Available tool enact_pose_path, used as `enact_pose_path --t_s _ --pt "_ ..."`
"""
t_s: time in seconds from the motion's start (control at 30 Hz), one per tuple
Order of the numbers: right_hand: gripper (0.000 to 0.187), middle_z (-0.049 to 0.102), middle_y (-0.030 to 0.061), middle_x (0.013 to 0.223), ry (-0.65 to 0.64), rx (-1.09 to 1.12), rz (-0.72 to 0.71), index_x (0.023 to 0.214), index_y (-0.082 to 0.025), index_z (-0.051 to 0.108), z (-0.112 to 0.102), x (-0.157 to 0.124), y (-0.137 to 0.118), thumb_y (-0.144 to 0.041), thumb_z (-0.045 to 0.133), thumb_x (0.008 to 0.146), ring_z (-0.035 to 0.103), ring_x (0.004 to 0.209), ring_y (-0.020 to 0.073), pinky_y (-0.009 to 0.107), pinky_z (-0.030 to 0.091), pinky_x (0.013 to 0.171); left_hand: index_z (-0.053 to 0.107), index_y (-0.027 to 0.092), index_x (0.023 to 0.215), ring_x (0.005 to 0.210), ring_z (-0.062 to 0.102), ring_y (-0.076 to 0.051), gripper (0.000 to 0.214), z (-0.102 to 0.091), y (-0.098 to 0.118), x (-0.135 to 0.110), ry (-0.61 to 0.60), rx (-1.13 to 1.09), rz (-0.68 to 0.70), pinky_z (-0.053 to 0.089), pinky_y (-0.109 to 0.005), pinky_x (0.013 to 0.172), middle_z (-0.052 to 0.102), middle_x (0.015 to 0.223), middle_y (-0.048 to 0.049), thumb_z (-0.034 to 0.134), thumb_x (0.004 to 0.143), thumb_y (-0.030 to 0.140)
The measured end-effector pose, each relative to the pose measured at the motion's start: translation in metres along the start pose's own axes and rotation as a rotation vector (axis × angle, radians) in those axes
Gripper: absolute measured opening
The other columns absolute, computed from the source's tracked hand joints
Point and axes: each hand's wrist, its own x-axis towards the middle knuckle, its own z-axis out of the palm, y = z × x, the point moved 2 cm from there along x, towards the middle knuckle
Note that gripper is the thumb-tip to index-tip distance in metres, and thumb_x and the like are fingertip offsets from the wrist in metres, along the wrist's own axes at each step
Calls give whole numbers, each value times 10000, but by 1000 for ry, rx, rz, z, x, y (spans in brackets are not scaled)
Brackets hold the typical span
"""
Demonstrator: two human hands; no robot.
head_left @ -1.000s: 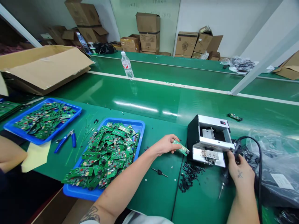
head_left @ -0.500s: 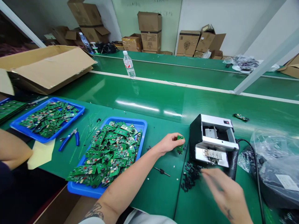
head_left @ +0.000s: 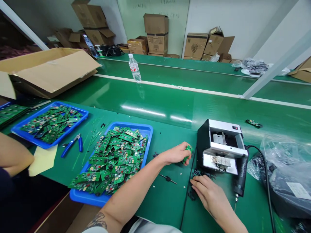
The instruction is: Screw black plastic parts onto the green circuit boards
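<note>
My left hand (head_left: 175, 153) is closed around a small green circuit board (head_left: 187, 151), held just left of a small silver and black machine (head_left: 220, 145). My right hand (head_left: 209, 194) lies palm down on a heap of small black parts (head_left: 198, 176) in front of the machine, fingers bent onto them. What the fingers grip, if anything, is hidden. A black electric screwdriver (head_left: 240, 178) with its cable leans at the machine's right side, apart from both hands. A blue tray (head_left: 145, 130) piled with green circuit boards sits to my left.
A second blue tray of boards (head_left: 81, 113) and blue pliers (head_left: 72, 145) lie further left, by another person's arm (head_left: 13, 157). A water bottle (head_left: 134, 68) stands on the green conveyor. An open cardboard box (head_left: 48, 69) is at far left, plastic bags (head_left: 286, 171) at right.
My right hand let go of the screwdriver, which now leans by the machine, and came down onto the black parts. My left hand turned the board and lowered slightly.
</note>
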Motion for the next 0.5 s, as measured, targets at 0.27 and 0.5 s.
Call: enact_pose_path --t_s 0.27,0.5 --pt "296 752 51 806 78 446 357 927 -220 743 -11 8 13 -423 530 894 714 684 185 249 590 647 549 183 1000 646 555 -88 147 -1 3 -13 -318 323 60 432 -204 614 597 789 12 534 867 245" --pt "416 733 91 685 103 757 584 783 -153 734 -5 7 17 -557 638 773 704 644 219 288 588 630 642 185 1009 627 541 -84 191 5 -1 -12 -389 358 121 429 -196 612 623 828 3 607 838 262"
